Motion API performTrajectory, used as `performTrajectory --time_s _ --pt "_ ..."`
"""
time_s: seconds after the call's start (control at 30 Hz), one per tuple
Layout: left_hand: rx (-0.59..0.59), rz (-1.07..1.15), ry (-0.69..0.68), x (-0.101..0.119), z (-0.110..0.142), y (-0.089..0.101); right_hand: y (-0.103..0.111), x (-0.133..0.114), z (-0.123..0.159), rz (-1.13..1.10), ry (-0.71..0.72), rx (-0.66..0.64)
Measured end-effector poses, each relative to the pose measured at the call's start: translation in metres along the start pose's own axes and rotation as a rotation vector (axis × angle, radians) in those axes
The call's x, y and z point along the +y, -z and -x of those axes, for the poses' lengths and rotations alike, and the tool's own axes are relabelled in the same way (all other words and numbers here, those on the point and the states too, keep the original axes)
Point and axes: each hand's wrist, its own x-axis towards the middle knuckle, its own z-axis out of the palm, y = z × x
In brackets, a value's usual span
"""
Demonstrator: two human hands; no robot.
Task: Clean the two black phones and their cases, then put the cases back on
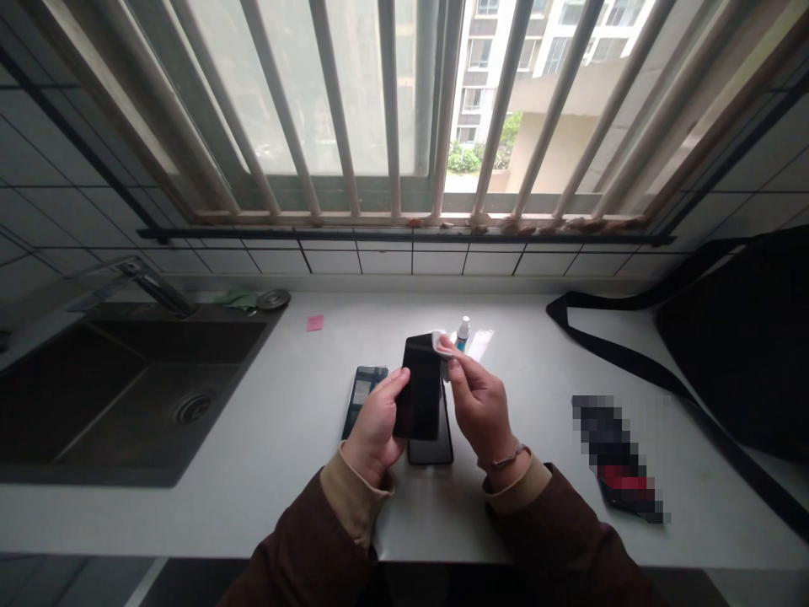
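A dark smartphone [420, 392] is gripped along its left edge by my left hand [377, 419], held up above the counter. My right hand [479, 396] pinches a pale grey cloth [441, 344] against the phone's upper right corner. Beneath the raised phone lies a second black phone [436, 451], partly covered by it. Another phone [361, 394] with a lit or reflecting screen lies to the left, its lower part close behind my left hand. Just beyond my right fingertips stands a small white-capped bottle [463, 330] with a blue label.
A dark sink [221, 421] with a chrome faucet [158, 287] is at the left. On the white counter [303, 506] lie a pink square [314, 323] and a pixelated dark item [616, 455]. At the right are a black bag [739, 337] and its strap [632, 362]. A barred window is ahead.
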Motion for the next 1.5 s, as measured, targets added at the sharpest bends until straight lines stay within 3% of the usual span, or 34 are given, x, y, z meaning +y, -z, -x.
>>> performTrajectory --time_s 0.17,0.4,0.57,0.67,0.77,0.87,1.0,1.1,1.2,1.33,1.5 --pt "0.160 0.089 -0.187 0.003 -0.006 0.002 -0.004 -0.004 0.005 0.013 0.128 -0.231" --pt "0.332 0.237 -0.235 0.015 -0.008 -0.001 -0.005 -0.011 0.008 -0.011 0.201 -0.336" --pt "0.375 0.262 -0.235 0.024 -0.008 0.000 -0.004 -0.014 0.009 -0.081 0.207 -0.352" --pt "0.279 0.284 -0.289 0.027 -0.005 -0.002 -0.003 -0.014 0.010 -0.204 0.063 -0.348" --pt "0.083 0.282 -0.263 0.030 0.002 -0.006 -0.003 -0.012 0.005 -0.519 -0.265 -0.201" --pt "-0.024 0.247 -0.224 0.031 0.010 -0.009 -0.001 -0.009 -0.005 -0.750 -0.552 0.075" --pt "-0.125 0.155 -0.101 0.029 0.017 -0.010 0.000 -0.001 -0.015 -0.632 -0.684 0.346" --pt "-0.233 0.011 0.027 0.021 0.018 -0.008 0.001 0.004 -0.015 -0.443 -0.595 0.367" --pt "-0.295 -0.142 0.096 0.009 0.017 -0.005 0.002 0.005 -0.011 -0.211 -0.391 0.253" --pt "-0.308 -0.306 0.127 -0.002 0.015 -0.002 0.005 -0.002 -0.005 0.103 -0.161 0.162" --pt "-0.276 -0.424 0.183 -0.002 0.013 0.000 0.004 -0.008 -0.002 0.222 0.057 0.073"
